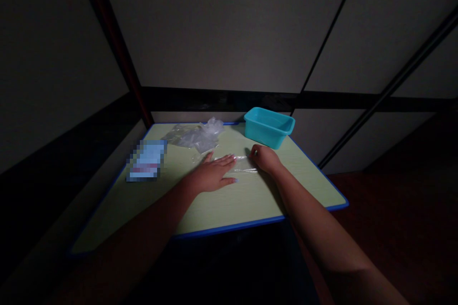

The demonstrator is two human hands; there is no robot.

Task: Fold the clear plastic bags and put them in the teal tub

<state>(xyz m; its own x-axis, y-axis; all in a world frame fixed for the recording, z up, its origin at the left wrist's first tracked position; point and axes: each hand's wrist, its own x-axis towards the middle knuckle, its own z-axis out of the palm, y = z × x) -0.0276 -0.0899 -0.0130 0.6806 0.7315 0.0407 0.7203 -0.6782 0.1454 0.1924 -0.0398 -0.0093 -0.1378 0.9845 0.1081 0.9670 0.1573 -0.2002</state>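
A clear plastic bag (244, 164) lies flat on the pale table, stretched between my two hands. My left hand (213, 174) rests palm down on its left part, fingers spread. At its right end my right hand (265, 157) is closed, with the fingers curled in around the bag's edge. Just behind my left hand lies a crumpled heap of clear plastic bags (200, 136). The part of the bag under my left palm is hidden.
A turquoise plastic basin (268, 126) stands at the table's back right corner. At the left lies a blurred-out light blue rectangular item (148, 159). The table (229, 207) has a blue edge, and panelled walls (222, 28) rise behind it.
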